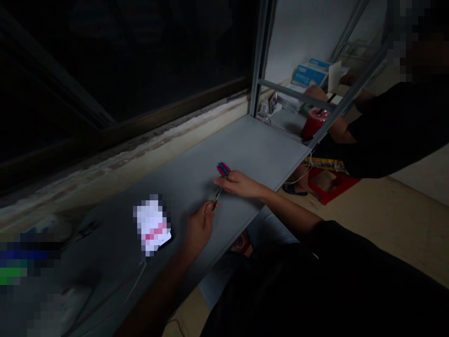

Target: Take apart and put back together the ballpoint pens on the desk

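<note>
Both hands meet over the grey worktop (259, 145) on a small bunch of pens (220, 180). The right hand (242, 183) is closed round the bunch near its middle, so the shafts are covered there, and the red and blue caps stick out just beyond its fingers. The left hand (199, 224) has its fingers curled, with thumb and fingertip pinched on the dark lower tip of the pens. The light is too dim to count the pens or to see whether they touch the worktop. Just left of the left hand lies a phone (154, 227), its screen blurred out, and a thin pale cable (135, 283) trails from it toward the near edge. Behind the worktop a dark window (122, 61) shows nothing. A metal frame (259, 61) stands at the far end, and beyond it a co-worker in a dark shirt (393, 131) is partly cut off by the picture's edge. One of that person's hands is near a red cup (314, 122), with a blue box (310, 72) behind it and a red stool (329, 185) below. The lower left corner is blurred and unreadable.
</note>
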Demonstrator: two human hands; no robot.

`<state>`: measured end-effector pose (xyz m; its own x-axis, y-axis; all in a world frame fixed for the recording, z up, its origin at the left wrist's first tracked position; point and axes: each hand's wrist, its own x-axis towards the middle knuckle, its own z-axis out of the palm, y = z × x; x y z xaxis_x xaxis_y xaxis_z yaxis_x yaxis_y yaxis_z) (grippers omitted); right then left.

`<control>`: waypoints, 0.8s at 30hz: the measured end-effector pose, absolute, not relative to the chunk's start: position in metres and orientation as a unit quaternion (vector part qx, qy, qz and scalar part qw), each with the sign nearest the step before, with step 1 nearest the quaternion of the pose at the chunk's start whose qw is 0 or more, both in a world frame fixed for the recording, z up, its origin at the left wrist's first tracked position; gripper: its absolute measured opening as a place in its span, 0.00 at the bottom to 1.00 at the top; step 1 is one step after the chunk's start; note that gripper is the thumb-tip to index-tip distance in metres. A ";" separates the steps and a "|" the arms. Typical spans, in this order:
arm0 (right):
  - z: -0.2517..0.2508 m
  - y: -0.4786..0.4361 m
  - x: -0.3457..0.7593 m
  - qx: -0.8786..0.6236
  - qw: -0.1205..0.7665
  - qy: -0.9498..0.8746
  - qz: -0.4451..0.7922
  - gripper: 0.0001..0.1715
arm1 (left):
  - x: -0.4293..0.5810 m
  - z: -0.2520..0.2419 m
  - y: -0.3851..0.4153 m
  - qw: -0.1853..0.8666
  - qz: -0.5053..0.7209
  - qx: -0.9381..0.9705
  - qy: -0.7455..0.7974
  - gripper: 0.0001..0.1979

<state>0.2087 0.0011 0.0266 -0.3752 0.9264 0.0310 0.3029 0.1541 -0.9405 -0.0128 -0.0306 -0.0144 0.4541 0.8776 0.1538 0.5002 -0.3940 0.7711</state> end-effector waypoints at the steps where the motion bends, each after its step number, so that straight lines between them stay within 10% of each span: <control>1: 0.027 0.003 0.211 -0.427 0.332 -0.690 0.481 0.32 | -0.013 -0.014 -0.031 0.336 0.284 0.780 0.444 0.22; 24: 0.052 0.014 0.247 -0.451 0.356 -0.678 0.459 0.17 | -0.014 -0.014 -0.024 0.380 0.277 0.748 0.467 0.19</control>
